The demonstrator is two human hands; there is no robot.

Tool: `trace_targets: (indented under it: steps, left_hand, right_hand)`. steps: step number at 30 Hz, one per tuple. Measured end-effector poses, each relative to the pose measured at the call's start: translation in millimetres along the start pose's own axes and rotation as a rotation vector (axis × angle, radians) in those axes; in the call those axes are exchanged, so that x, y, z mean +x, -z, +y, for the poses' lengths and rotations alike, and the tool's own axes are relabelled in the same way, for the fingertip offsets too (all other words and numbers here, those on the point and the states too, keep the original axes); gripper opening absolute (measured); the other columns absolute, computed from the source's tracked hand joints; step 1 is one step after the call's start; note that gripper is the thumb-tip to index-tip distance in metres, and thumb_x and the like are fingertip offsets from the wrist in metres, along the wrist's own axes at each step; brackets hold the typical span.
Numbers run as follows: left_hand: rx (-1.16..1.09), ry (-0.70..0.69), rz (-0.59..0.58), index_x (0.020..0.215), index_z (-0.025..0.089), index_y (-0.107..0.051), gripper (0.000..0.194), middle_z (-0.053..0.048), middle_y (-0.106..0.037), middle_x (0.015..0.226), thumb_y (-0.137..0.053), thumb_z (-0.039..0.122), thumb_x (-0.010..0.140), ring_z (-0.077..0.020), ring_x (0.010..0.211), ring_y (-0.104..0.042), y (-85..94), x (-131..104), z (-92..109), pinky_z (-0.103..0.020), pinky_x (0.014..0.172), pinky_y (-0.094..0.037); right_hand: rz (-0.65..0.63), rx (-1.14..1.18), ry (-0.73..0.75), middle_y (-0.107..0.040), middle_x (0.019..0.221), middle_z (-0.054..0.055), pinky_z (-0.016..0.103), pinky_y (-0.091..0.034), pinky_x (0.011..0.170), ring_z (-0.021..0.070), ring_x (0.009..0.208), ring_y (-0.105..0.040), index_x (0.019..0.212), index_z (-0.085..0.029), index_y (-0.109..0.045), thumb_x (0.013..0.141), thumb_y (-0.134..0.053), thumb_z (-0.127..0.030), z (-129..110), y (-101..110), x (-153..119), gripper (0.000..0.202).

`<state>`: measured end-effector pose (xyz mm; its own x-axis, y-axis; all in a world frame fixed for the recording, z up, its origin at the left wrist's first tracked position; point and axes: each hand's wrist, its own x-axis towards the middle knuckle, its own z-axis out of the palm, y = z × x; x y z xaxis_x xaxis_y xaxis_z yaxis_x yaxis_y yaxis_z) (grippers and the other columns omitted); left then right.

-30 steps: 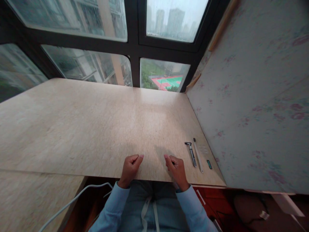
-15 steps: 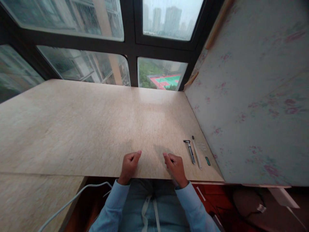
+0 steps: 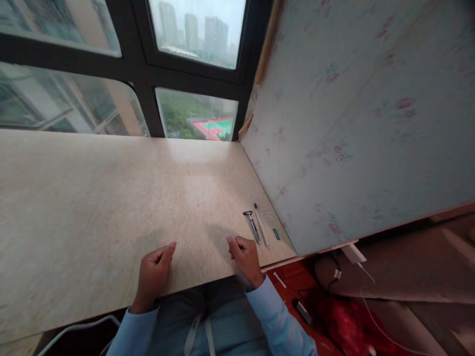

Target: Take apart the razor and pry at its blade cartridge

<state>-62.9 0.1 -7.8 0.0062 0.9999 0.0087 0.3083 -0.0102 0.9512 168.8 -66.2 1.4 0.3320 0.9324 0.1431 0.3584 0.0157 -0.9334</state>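
Note:
Curled into a loose fist with the thumb on top, my left hand (image 3: pixel 155 273) is over the front part of the beige tabletop (image 3: pixel 111 198). My right hand (image 3: pixel 245 258) is also closed, just in front of a razor (image 3: pixel 254 228) with a dark handle. Nothing shows in either fist. Beside the razor lies a white toothbrush (image 3: pixel 261 226) with a dark head, roughly parallel to it. Further right is a small green rectangular piece (image 3: pixel 276 234), too small to name. Faint clear shapes lie behind it, hard to make out.
A floral-papered wall (image 3: pixel 334 123) borders the tabletop on the right. Dark-framed windows (image 3: pixel 196 116) stand along the back. Below the front edge, a white cable (image 3: pixel 81 326) curves at left. A white plug-like block (image 3: pixel 353 253) and red fabric (image 3: pixel 341 316) are at lower right.
The view has swung to the right, so the table items appear further left. Both hands stay closed; the right one now appears closer to the razor, and the hands look farther apart.

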Motion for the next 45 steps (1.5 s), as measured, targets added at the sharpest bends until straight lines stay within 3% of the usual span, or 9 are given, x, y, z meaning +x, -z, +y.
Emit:
trace_targets:
  steps: [6,11,17,21,24,29,31,41,45]
  left_hand:
    - [0.012,-0.014,0.037,0.051,0.022,-0.034,0.046,0.004,-0.029,0.048,-0.056,0.048,0.082,-0.0103,0.047,-0.029,-1.3,-2,-3,-0.026,0.043,-0.026]
    - [-0.001,-0.032,0.043,0.05,0.022,-0.033,0.047,0.004,-0.028,0.048,-0.056,0.046,0.083,-0.0099,0.046,-0.027,-1.0,-4,-3,-0.025,0.042,-0.025]
    - [-0.005,-0.056,0.05,0.05,0.022,-0.032,0.047,0.004,-0.028,0.048,-0.057,0.043,0.084,-0.0099,0.047,-0.027,0.4,-5,-2,-0.025,0.041,-0.024]
    - [-0.005,-0.05,0.051,0.05,0.021,-0.033,0.047,0.004,-0.028,0.048,-0.057,0.044,0.084,-0.0098,0.046,-0.028,0.9,-5,-5,-0.025,0.042,-0.025]
    - [-0.006,-0.036,0.051,0.05,0.021,-0.033,0.048,0.004,-0.029,0.049,-0.057,0.045,0.085,-0.0098,0.046,-0.028,0.9,-4,-7,-0.025,0.043,-0.026]
    - [0.005,-0.038,0.052,0.05,0.022,-0.033,0.048,0.004,-0.029,0.049,-0.056,0.045,0.085,-0.0099,0.047,-0.029,1.3,-5,-7,-0.026,0.045,-0.026]
    - [0.015,-0.049,0.052,0.05,0.022,-0.032,0.047,0.004,-0.028,0.05,-0.055,0.045,0.084,-0.0099,0.047,-0.028,1.4,-6,-5,-0.026,0.046,-0.026]
    - [0.039,-0.104,-0.004,0.054,0.02,-0.035,0.042,0.006,-0.031,0.053,-0.058,0.041,0.083,-0.0088,0.049,-0.034,-15.3,-4,6,-0.022,0.048,-0.03]
    - [-0.018,-0.23,-0.103,0.1,0.017,-0.064,0.027,0.003,-0.053,0.072,-0.067,0.036,0.081,-0.0071,0.05,-0.041,-36.1,0,16,-0.02,0.047,-0.035]
  right_hand:
    - [0.28,-0.361,-0.004,-0.068,0.073,0.003,0.027,-0.04,0.062,0.0162,0.063,-0.058,0.08,-0.018,-0.066,0.091,-0.054,-0.041,4,61,23,0.028]
    - [0.228,-0.701,-0.075,-0.074,0.093,0.011,0.03,-0.042,0.071,0.0221,0.08,-0.065,0.099,-0.016,-0.07,0.09,-0.057,-0.031,7,75,48,0.022]
    - [0.031,-0.837,-0.106,-0.074,0.085,0.011,0.029,-0.037,0.064,0.0221,0.078,-0.064,0.084,-0.019,-0.072,0.084,-0.065,-0.021,7,60,58,0.007]
    - [-0.003,-0.74,-0.067,-0.074,0.08,0.009,0.029,-0.039,0.066,0.0204,0.075,-0.065,0.077,-0.019,-0.073,0.082,-0.063,-0.016,9,59,57,0.012]
    - [-0.016,-0.589,-0.052,-0.075,0.084,0.007,0.028,-0.044,0.068,0.0182,0.073,-0.065,0.087,-0.018,-0.076,0.083,-0.061,-0.021,9,61,52,0.015]
    - [-0.048,0.299,-0.243,-0.068,0.071,0.003,0.025,-0.037,0.05,0.0118,0.053,-0.05,0.093,-0.016,-0.075,0.079,-0.066,-0.04,-4,59,33,0.03]
    - [-0.056,0.487,-0.285,-0.068,0.076,0.003,0.024,-0.038,0.052,0.0115,0.056,-0.05,0.096,-0.017,-0.076,0.077,-0.069,-0.04,-11,52,27,0.031]
    - [-0.211,0.644,-0.463,-0.07,0.075,0.005,0.024,-0.039,0.055,0.0144,0.063,-0.056,0.095,-0.016,-0.077,0.07,-0.075,-0.034,-11,-4,18,0.031]
    - [-0.27,0.606,-0.422,-0.072,0.082,0.004,0.023,-0.039,0.055,0.0147,0.066,-0.058,0.1,-0.018,-0.077,0.075,-0.072,-0.034,-5,-17,17,0.03]
